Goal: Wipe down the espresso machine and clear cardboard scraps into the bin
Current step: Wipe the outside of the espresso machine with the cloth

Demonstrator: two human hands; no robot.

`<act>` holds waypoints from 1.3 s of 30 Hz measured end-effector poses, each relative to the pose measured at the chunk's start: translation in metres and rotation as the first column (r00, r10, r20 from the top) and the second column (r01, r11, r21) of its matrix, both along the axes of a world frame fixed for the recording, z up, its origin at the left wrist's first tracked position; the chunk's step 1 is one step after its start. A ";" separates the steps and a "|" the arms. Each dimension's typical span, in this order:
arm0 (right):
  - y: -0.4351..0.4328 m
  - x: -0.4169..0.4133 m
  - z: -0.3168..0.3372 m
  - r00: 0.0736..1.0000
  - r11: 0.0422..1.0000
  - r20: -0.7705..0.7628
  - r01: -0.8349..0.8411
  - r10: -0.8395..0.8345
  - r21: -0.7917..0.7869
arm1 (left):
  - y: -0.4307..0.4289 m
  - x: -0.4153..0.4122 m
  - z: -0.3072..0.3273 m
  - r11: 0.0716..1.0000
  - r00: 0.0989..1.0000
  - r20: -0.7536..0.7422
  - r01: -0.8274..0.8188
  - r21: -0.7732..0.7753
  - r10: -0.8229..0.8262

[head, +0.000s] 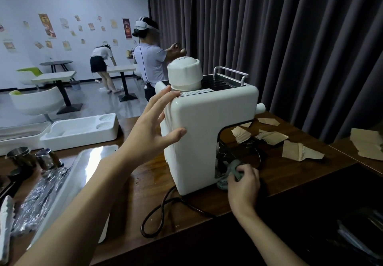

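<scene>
A white espresso machine (207,125) stands on the dark wooden counter (157,178), its side toward me. My left hand (154,129) rests flat against the machine's upper left edge, fingers straight. My right hand (243,185) grips a grey cloth (232,169) and holds it against the metal drip area in the machine's lower recess. Several torn cardboard scraps (298,150) lie on the counter to the right of the machine, with a larger scrap (366,143) farther right.
The machine's black cord (163,214) loops on the counter near the front edge. A shiny metal tray (83,174), foil and metal cups (20,158) sit at left, with a white plastic tray (78,131) behind. Dark curtains hang behind; two people work farther back.
</scene>
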State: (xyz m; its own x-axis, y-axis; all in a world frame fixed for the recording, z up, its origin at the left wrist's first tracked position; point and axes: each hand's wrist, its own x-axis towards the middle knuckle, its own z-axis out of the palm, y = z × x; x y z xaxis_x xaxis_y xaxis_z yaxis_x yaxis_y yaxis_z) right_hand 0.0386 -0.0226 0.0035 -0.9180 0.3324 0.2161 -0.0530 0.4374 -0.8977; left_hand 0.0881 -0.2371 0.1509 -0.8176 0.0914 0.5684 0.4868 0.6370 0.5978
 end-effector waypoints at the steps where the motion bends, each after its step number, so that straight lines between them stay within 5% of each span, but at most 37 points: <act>1: 0.002 -0.003 0.000 1.000 1.000 0.006 0.002 -0.002 0.003 | 0.000 0.000 0.000 1.000 1.000 -0.001 0.000 0.000 0.000; 8: 0.019 -0.020 0.002 0.991 0.992 0.094 0.102 -0.095 -0.078 | 0.001 0.000 -0.001 1.000 1.000 -0.001 0.011 0.026 -0.011; 16: 0.012 -0.002 -0.016 0.998 0.994 0.010 -0.059 0.059 0.089 | -0.001 -0.003 -0.004 1.000 1.000 0.004 0.004 0.000 -0.004; 25: 0.008 0.005 -0.020 0.997 0.969 -0.077 0.009 0.011 0.247 | -0.009 -0.004 -0.002 0.995 0.997 0.030 0.072 -0.074 -0.070; 39: -0.019 0.026 -0.020 0.997 0.975 -0.055 -0.034 0.047 0.220 | -0.014 -0.011 -0.008 0.993 0.998 -0.005 0.060 -0.103 -0.061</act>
State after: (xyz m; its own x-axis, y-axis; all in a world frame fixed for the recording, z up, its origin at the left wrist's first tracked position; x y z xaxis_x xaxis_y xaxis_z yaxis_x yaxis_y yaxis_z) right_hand 0.0642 -0.0420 -0.0162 -0.9131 0.2340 0.3339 -0.1249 0.6190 -0.7754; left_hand 0.0772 -0.2507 0.1431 -0.8043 0.1988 0.5601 0.5307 0.6644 0.5263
